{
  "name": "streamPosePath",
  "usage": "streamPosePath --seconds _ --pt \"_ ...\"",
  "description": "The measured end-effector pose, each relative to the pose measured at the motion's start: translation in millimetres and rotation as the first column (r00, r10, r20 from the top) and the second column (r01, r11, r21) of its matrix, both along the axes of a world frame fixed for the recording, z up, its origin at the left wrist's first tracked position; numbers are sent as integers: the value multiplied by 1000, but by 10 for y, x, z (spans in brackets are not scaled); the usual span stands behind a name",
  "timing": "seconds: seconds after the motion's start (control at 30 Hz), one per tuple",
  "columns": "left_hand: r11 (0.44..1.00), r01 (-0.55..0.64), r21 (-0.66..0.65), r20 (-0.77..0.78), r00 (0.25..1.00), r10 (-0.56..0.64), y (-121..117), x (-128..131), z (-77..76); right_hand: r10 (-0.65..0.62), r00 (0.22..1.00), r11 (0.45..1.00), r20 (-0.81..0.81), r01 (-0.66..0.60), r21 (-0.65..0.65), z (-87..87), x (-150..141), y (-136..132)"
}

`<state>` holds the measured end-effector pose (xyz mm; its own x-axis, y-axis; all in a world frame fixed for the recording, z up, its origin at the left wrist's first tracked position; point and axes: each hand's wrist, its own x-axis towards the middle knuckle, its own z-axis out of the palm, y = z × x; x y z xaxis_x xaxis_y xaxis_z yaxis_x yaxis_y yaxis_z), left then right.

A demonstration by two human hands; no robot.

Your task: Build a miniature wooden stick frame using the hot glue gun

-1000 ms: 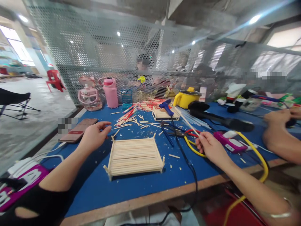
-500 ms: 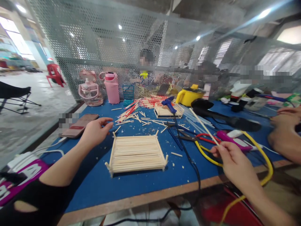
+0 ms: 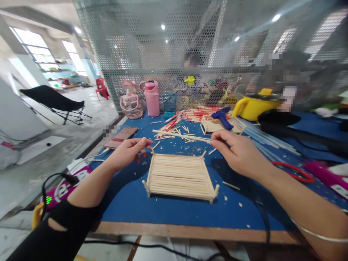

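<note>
A flat panel of pale wooden sticks (image 3: 181, 175) with short corner posts lies on the blue table (image 3: 174, 212) in front of me. My right hand (image 3: 236, 152) is just beyond its far right corner, pinching one end of a long thin stick (image 3: 179, 135) that points left above the table. My left hand (image 3: 129, 152) hovers at the panel's far left corner with its fingers loosely stretched toward the stick's free end and nothing in them. A black sleeve covers my left upper arm.
Loose sticks (image 3: 195, 114) and chips litter the far table. Also there: a phone (image 3: 121, 137), two pink bottles (image 3: 151, 98), a blue basket (image 3: 170, 102), a blue glue gun (image 3: 221, 117) on a stick frame, a yellow pot (image 3: 254, 105), a red-handled tool (image 3: 293, 172). People sit behind the mesh screen.
My right hand lifted a long stick from the right side of the table and carried it left to the panel's far edge. The view turned left. My left hand barely moved.
</note>
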<state>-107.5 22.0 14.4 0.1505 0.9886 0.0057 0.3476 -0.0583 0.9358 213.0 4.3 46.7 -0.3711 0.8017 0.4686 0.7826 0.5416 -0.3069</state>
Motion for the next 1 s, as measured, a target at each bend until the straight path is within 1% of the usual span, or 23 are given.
streamPosePath --seconds 0.03,0.1,0.2,0.27,0.33,0.43,0.5,0.6,0.7,0.77,0.87,0.93,1.0 --pt "1000 -13 -5 25 1000 13 -6 5 -21 0 1000 1000 -15 0 2 -40 -14 28" --pt "998 -59 26 69 996 57 -6 28 -54 1 999 1000 -37 0 2 -136 1 48" --pt "984 -121 130 92 990 110 -9 72 -62 34 999 999 0 -34 -12 -242 76 58" --pt "975 -111 192 63 993 101 -26 95 -42 56 998 998 36 -56 -8 -265 109 74" --pt "970 -76 232 -12 997 81 -47 107 -19 76 995 997 60 -76 5 -260 108 91" --pt "970 -48 240 -114 990 78 -67 110 -14 105 991 994 87 -107 19 -240 58 103" --pt "974 -55 221 -113 990 82 -64 110 -38 113 989 993 96 -116 30 -232 24 102" --pt "979 -64 196 -69 994 79 -48 114 -96 112 989 993 99 -116 32 -226 2 99" --pt "975 -72 211 -36 996 81 -39 121 -135 114 987 992 114 -118 34 -213 11 97" --pt "966 -88 244 -57 993 105 -44 124 -135 118 985 991 128 -125 45 -198 18 91" --pt "944 -111 310 -144 976 162 -60 121 -112 120 983 990 138 -129 56 -178 15 82" --pt "936 -117 332 -175 967 183 -72 120 -96 112 988 993 106 -117 36 -173 3 78" --pt "940 -129 315 -171 967 190 -83 124 -86 91 995 996 44 -91 -11 -178 -11 72"
